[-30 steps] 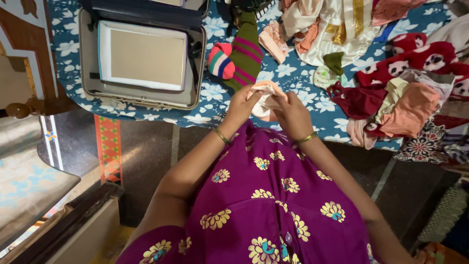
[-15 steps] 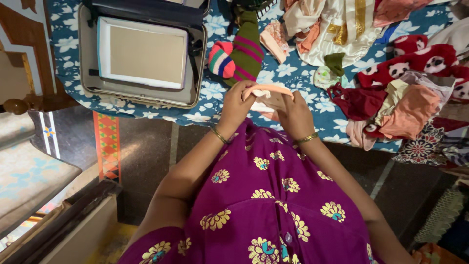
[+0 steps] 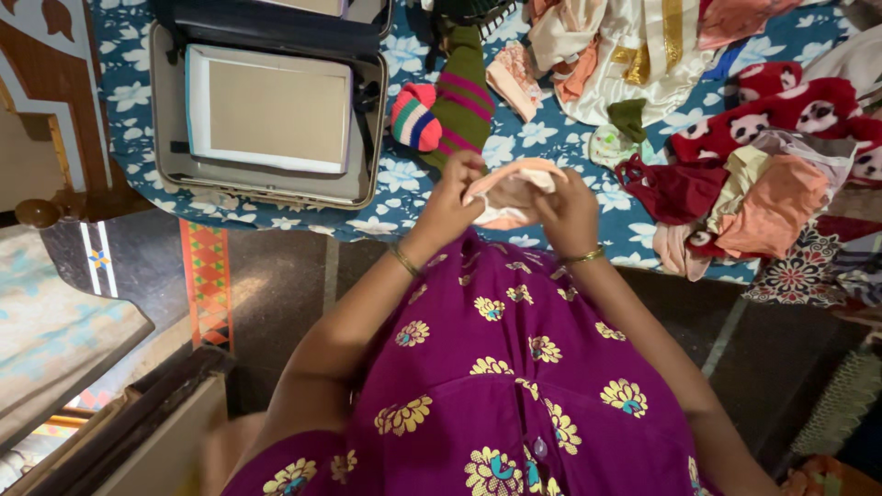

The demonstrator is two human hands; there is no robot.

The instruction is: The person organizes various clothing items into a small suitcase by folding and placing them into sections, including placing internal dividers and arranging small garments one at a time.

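My left hand (image 3: 450, 204) and my right hand (image 3: 570, 208) both grip a small peach and white garment (image 3: 511, 192), held just above the near edge of the bed. The cloth is bunched and stretched between my fingers. A striped green and maroon knitted piece (image 3: 462, 92) with a rolled multicolour end (image 3: 414, 117) lies just beyond my left hand on the blue floral bedsheet (image 3: 542, 138). Gold bangles sit on both wrists.
An open grey suitcase (image 3: 165, 110) holding a flat white-edged board lies at the left on the bed. A pile of clothes (image 3: 763, 174) covers the right side, with a cream and gold cloth (image 3: 643, 46) behind. Dark floor and a patterned mat (image 3: 207, 276) lie below.
The garment has been turned and spread wider between my hands, and both hands have shifted slightly right and up over the bed's edge.
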